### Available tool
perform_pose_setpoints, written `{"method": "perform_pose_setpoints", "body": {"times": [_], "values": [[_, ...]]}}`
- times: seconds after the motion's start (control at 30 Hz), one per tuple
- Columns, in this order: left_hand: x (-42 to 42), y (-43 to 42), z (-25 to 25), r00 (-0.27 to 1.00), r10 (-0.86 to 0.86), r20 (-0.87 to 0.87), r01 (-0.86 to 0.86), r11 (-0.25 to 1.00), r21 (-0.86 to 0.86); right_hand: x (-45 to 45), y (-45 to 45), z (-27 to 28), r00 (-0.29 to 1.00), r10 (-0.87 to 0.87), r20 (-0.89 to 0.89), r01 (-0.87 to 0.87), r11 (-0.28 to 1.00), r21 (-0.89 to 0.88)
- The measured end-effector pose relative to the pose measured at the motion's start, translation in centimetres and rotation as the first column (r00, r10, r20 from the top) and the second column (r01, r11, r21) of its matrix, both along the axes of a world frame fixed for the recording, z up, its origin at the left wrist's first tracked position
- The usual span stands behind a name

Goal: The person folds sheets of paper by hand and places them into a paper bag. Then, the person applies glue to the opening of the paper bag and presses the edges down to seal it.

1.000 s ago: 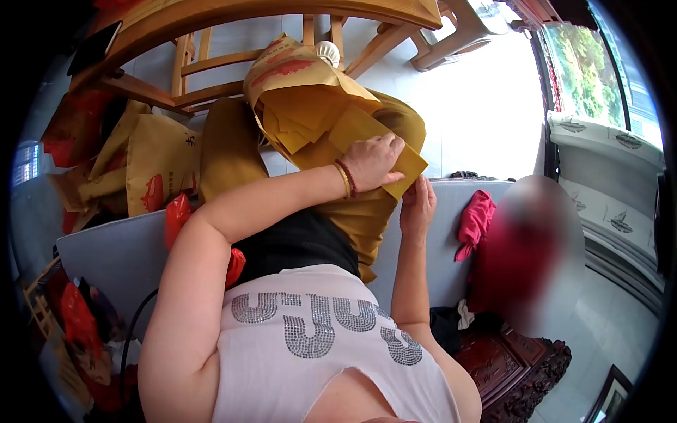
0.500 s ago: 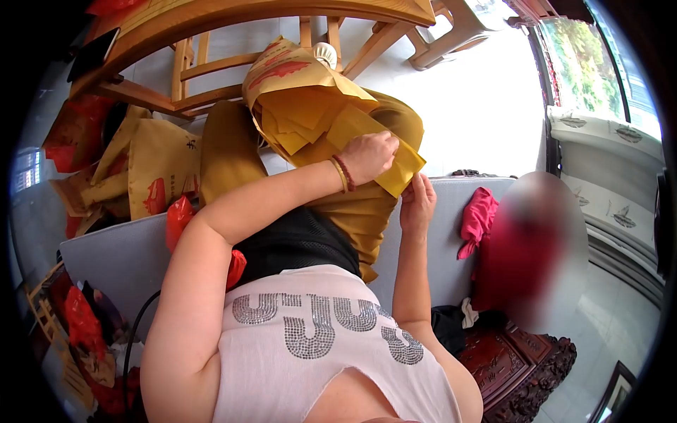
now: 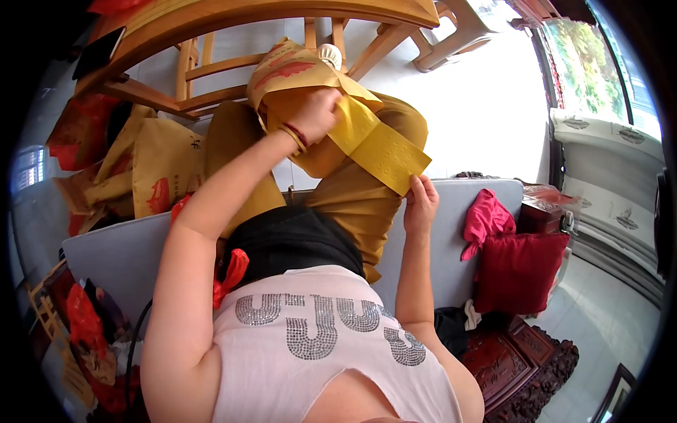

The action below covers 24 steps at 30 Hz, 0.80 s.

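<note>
A strip of embossed yellow paper with a crease across it stretches over my right thigh. My right hand pinches its near corner between thumb and fingers. At the strip's far end, my left hand, with bracelets on the wrist, has its fingers closed at the paper's edge, in front of the bag's mouth. The brown paper bag with red print lies open between my knees, and yellow sheets inside it are partly hidden by my left hand.
Wooden furniture stands ahead, with a dark flat device at its left end. More printed brown bags lie left of my legs. On the right are a grey seat pad, a pink cloth and a dark red cushion.
My left hand has moved forward and left along the paper to the bag's mouth. More of the yellow strip now shows, flatter. My right hand has stayed at the near corner.
</note>
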<state>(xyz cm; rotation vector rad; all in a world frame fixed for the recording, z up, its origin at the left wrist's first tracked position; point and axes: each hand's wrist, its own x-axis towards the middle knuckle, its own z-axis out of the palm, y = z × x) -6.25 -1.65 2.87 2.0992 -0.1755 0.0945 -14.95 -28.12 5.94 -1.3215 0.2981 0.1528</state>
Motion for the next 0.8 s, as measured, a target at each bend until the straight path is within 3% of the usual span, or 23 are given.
{"method": "perform_pose_setpoints", "body": {"times": [0.03,0.1,0.2,0.3,0.4,0.5,0.6,0.7,0.77,0.8], "values": [[0.4,1.6,-0.2,0.995,0.07,-0.077,-0.065,0.996,0.068,0.0,-0.1,-0.2,1.0,-0.014,0.001,0.014,1.0,0.02],[0.7,3.4,-0.8,0.965,0.184,0.186,-0.229,0.938,0.261,0.0,0.0,-0.3,1.0,-0.025,0.003,0.024,0.999,0.046],[0.5,4.8,-0.5,0.978,0.194,0.075,-0.201,0.781,0.592,0.2,0.1,0.1,0.999,-0.033,0.007,0.033,0.998,0.056],[0.6,5.2,-2.2,0.975,0.215,0.063,-0.182,0.592,0.785,0.2,0.3,0.5,0.998,-0.064,-0.011,0.065,0.99,0.125],[1.8,5.0,-5.5,0.972,0.223,0.071,-0.19,0.574,0.796,0.1,-0.1,-0.2,0.998,-0.07,0.002,0.069,0.979,0.189],[3.2,5.3,-6.5,0.945,0.303,0.122,-0.318,0.774,0.547,0.0,0.4,0.1,0.992,-0.124,-0.008,0.124,0.976,0.177],[4.8,5.2,-6.5,0.956,0.239,0.173,-0.295,0.774,0.56,-0.1,0.7,0.3,0.988,-0.155,-0.007,0.154,0.973,0.171],[3.4,2.5,-3.2,0.981,0.0,0.195,-0.156,0.601,0.784,-0.4,0.5,0.0,0.991,-0.127,0.037,0.121,0.984,0.131],[1.8,0.5,1.3,0.975,-0.193,-0.112,0.22,0.745,0.63,-0.3,0.2,-0.5,0.992,-0.115,0.053,0.109,0.988,0.105],[1.4,-0.1,1.8,0.968,-0.236,-0.083,0.241,0.793,0.56,-0.3,0.1,-0.6,0.993,-0.106,0.061,0.101,0.991,0.088]]}}
